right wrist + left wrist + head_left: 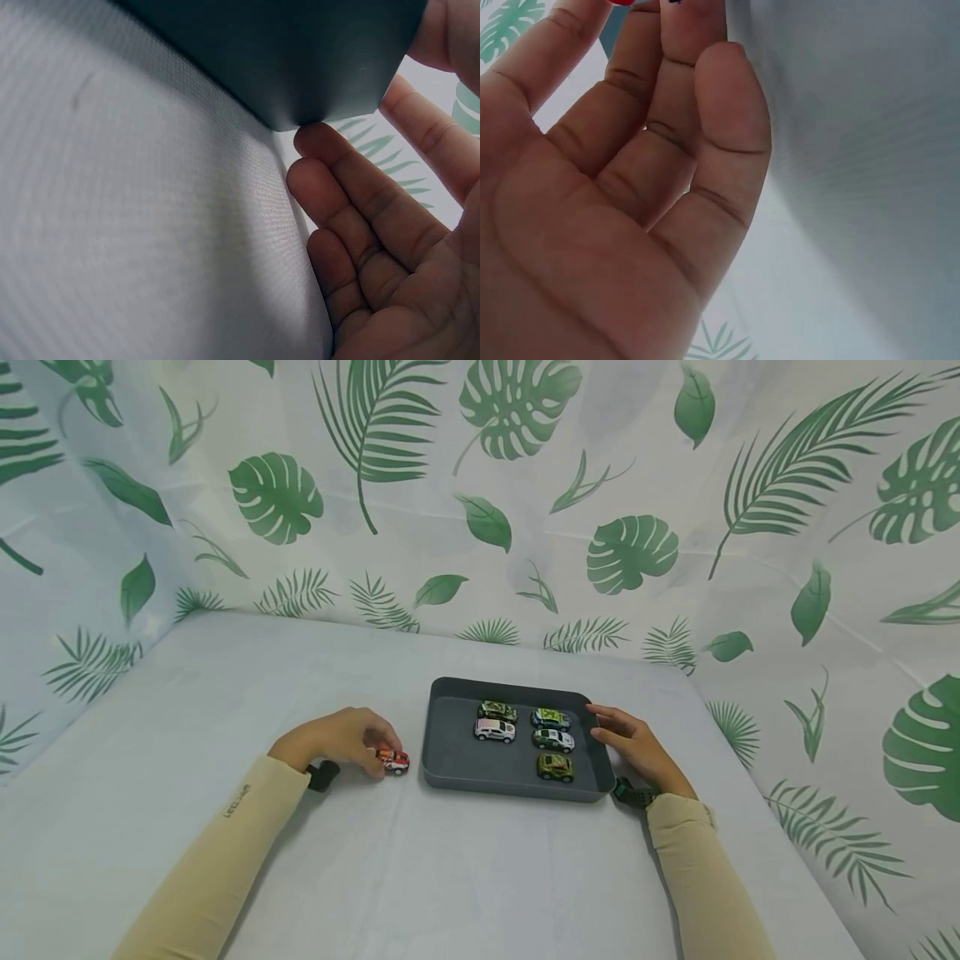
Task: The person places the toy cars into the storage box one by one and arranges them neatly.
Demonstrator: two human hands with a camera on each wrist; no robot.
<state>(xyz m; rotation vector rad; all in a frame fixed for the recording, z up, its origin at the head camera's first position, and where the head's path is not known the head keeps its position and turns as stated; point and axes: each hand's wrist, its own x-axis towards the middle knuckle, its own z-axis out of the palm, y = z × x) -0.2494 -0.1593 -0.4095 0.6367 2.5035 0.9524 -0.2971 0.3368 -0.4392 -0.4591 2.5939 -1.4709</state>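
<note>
My left hand (pixel 341 739) pinches a red, orange and white toy car (pixel 395 762) just left of the tray, at table level. In the left wrist view the fingers (pixel 731 142) are bent, and only a red sliver of the car shows at the top edge. A dark grey rectangular tray (pixel 457 756) lies flat on the table. My right hand (pixel 637 747) holds its right wall, thumb and index finger at the rim. From the right wrist view, other fingers (pixel 319 184) are by the outside of the tray wall.
Inside the tray stand a dark green car (pixel 498 710), a white car (pixel 494 730), a blue-and-yellow car (pixel 551 718), a white-and-green car (pixel 553 740) and a camouflage-green car (pixel 555 767). Leaf-printed cloth (pixel 420 552) rises behind the white table (pixel 480 877).
</note>
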